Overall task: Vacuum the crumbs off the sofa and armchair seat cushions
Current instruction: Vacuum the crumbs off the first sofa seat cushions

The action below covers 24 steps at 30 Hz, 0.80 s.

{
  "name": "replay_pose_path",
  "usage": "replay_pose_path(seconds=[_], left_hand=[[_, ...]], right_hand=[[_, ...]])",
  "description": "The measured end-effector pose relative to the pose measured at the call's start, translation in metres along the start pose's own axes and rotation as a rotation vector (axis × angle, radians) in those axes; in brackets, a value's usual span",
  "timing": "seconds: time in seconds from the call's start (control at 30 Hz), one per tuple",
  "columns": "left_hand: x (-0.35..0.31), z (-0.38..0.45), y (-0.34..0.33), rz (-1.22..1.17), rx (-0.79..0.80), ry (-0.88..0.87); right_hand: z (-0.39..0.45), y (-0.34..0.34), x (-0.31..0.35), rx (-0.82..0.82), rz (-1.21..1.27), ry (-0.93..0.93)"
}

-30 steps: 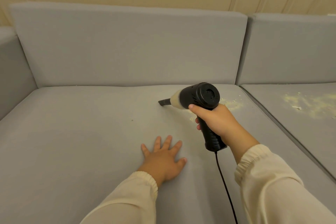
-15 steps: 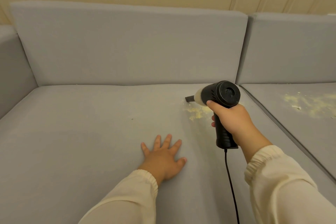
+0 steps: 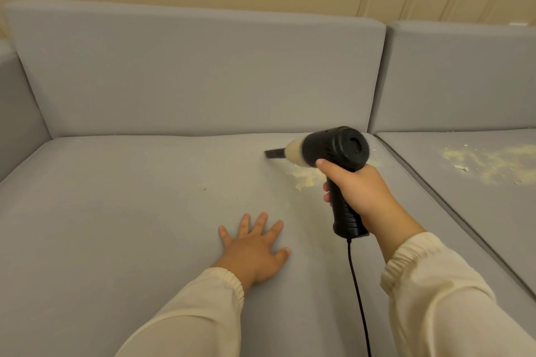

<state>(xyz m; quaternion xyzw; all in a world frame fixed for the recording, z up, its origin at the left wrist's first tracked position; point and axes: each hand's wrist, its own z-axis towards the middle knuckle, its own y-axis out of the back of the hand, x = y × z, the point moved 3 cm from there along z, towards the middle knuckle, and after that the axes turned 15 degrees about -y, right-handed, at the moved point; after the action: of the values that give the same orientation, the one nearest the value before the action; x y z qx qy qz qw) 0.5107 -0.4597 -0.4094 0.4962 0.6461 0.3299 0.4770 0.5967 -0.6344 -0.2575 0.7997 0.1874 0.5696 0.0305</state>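
Note:
My right hand (image 3: 358, 190) grips the black handle of a small handheld vacuum (image 3: 336, 151). Its dark nozzle points left and touches the grey sofa seat cushion (image 3: 116, 211) near the backrest. A patch of pale yellow crumbs (image 3: 306, 177) lies on that cushion just below the vacuum's clear dust cup. A larger spread of crumbs (image 3: 490, 162) covers the neighbouring seat cushion (image 3: 478, 211) on the right. My left hand (image 3: 255, 246) rests flat on the cushion with fingers spread, well in front of the nozzle.
A black power cord (image 3: 358, 295) hangs from the vacuum's handle toward the bottom edge. Grey back cushions (image 3: 197, 75) rise behind the seats, an armrest (image 3: 14, 101) stands at the left, and a seam (image 3: 441, 209) separates the two seat cushions.
My right hand swung the vacuum right half a second ago, then back left. The nozzle now sits left of the crumb patch. My left hand stayed in place.

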Motion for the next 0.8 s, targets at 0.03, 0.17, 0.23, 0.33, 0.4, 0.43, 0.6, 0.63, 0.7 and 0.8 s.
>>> replay_pose_path(seconds=[0.03,0.17,0.23,0.33,0.4,0.43,0.6,0.63,0.7,0.8], left_hand=[[0.001,0.0,-0.001,0.001,-0.001,0.001],[-0.001,0.0,-0.001,0.007,-0.004,-0.001],[-0.001,0.0,-0.001,0.013,-0.005,-0.003],[0.001,0.0,-0.002,0.008,-0.012,-0.005],[0.001,0.0,-0.003,0.007,-0.015,-0.004],[0.001,0.0,-0.003,0.007,-0.015,-0.003],[0.0,0.001,-0.002,0.011,-0.023,0.001],[0.0,0.001,-0.002,0.008,-0.025,0.002],[-0.001,0.0,-0.002,0.002,-0.027,0.0],[-0.001,0.0,-0.001,-0.004,-0.025,-0.001]], right_hand=[[0.001,0.008,0.0,-0.057,0.038,0.006],[0.008,0.033,-0.005,-0.183,0.063,-0.008],[0.01,0.036,-0.009,-0.162,0.092,-0.036],[0.011,0.034,-0.013,-0.131,0.094,-0.047],[0.011,0.032,-0.013,-0.11,0.1,-0.053],[0.012,0.03,-0.014,-0.097,0.103,-0.059],[0.012,0.021,-0.016,-0.042,0.077,-0.063],[0.012,0.02,-0.016,-0.033,0.069,-0.06],[0.012,0.018,-0.016,-0.019,0.056,-0.061],[0.011,0.017,-0.016,0.001,0.02,-0.049]])
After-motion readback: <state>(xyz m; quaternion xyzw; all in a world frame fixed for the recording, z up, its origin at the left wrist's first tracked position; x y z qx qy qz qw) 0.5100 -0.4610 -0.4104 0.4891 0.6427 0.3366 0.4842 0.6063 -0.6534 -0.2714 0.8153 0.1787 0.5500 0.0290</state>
